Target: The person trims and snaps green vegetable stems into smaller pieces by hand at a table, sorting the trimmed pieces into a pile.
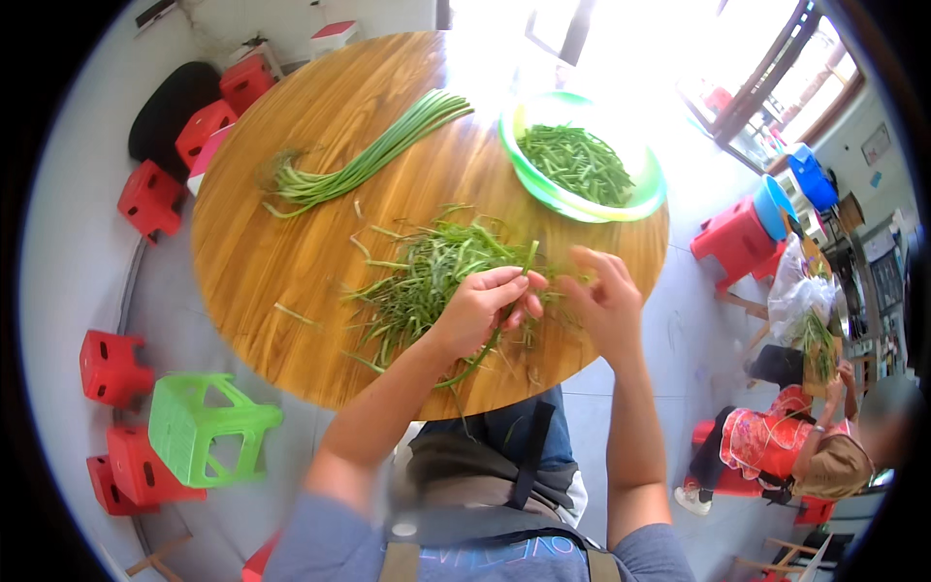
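My left hand (502, 302) holds a long green stem (480, 356), whose cut-looking end sticks up past the fingers and whose other end hangs towards the table's near edge. Just right of it, my right hand (600, 298) is raised and blurred, its fingers curled; whether anything is between them cannot be told. Under and beyond the hands lies a loose heap of green leaves and stem scraps (451, 265). A bundle of long green stems with roots (371, 153) rests farther back on the left. Short green pieces (574, 164) fill part of a green-and-white plastic basin (538, 185) at the back right.
The round wooden table (247, 240) carries everything. Red plastic stools (116, 367) and a green stool (189, 429) stand at left. At right, a person (793, 444) sits by a small table with greens (816, 338) and a plastic bag (793, 298). A blue basin (774, 207) sits on a red stool.
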### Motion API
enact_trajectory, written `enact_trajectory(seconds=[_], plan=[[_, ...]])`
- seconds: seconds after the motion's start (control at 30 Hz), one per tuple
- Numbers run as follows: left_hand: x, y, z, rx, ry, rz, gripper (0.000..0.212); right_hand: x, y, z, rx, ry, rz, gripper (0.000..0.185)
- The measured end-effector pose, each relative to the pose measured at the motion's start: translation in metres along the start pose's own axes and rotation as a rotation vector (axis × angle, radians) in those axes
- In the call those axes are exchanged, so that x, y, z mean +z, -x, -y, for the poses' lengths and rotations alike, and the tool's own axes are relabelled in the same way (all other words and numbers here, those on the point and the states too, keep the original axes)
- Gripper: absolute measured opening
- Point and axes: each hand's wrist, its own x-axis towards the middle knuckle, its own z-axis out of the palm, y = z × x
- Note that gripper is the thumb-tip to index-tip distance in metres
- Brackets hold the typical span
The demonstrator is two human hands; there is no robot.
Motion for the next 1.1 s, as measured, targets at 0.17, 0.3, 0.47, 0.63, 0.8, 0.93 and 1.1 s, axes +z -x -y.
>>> enact_trajectory(seconds=[0.17,0.3,0.47,0.63,0.8,0.93,1.1], plan=[[0.022,0.006,0.002,0.083,-0.381,-0.040,0.021,0.023,-0.008,-0.012,0.149,-0.631,0.179,0.014],[0.017,0.000,0.002,0.042,-0.190,-0.091,0.024,0.033,-0.017,-0.010,0.164,-0.636,-0.002,0.018],[0.019,0.001,0.009,0.240,-0.320,-0.072,0.024,0.030,-0.018,-0.004,-0.081,-0.490,-0.093,0.016],[0.015,-0.001,0.007,0.086,-0.159,-0.095,0.021,0.029,-0.010,-0.004,-0.296,-0.435,-0.236,0.014],[0.010,-0.001,0.015,0.117,-0.009,-0.165,0.019,0.034,0.013,0.015,-0.572,0.090,-0.170,0.022],[0.003,-0.002,0.014,0.099,-0.011,-0.142,0.020,0.041,0.018,0.009,-0.556,-0.022,-0.143,0.024],[0.005,0.001,0.004,0.023,0.025,-0.197,0.019,0.023,0.006,0.003,-0.463,0.041,-0.183,0.016]])
